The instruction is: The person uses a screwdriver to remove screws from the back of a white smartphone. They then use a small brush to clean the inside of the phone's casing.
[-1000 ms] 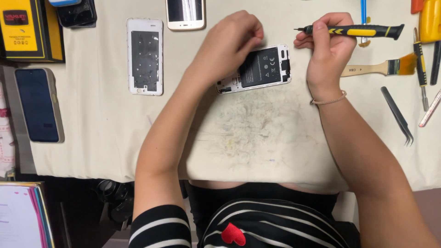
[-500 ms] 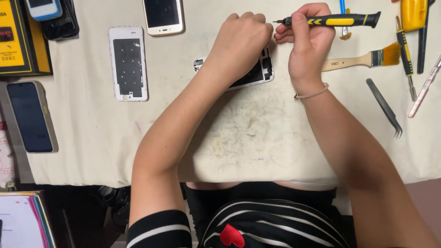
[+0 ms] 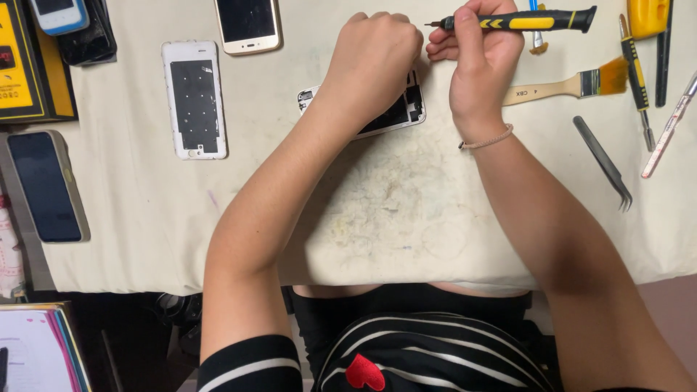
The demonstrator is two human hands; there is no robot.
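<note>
An opened white phone (image 3: pixel 404 110) lies on the cream work mat (image 3: pixel 305 203), its dark insides facing up. My left hand (image 3: pixel 376 58) rests on top of it, fingers curled, and covers most of it. Just to the right, my right hand (image 3: pixel 481 64) grips a black-and-yellow screwdriver (image 3: pixel 534 19) held level, its tip pointing left above my left hand's knuckles.
A white phone back cover (image 3: pixel 194 98) and a gold phone (image 3: pixel 247 24) lie at the upper left, a dark phone (image 3: pixel 46 186) at the far left. A paintbrush (image 3: pixel 573 86), tweezers (image 3: pixel 602 161) and more screwdrivers (image 3: pixel 635 69) sit to the right.
The view has shifted, so everything sits further left and up in the frame. My left hand has closed over the opened phone, and my right hand has brought the screwdriver closer to it.
</note>
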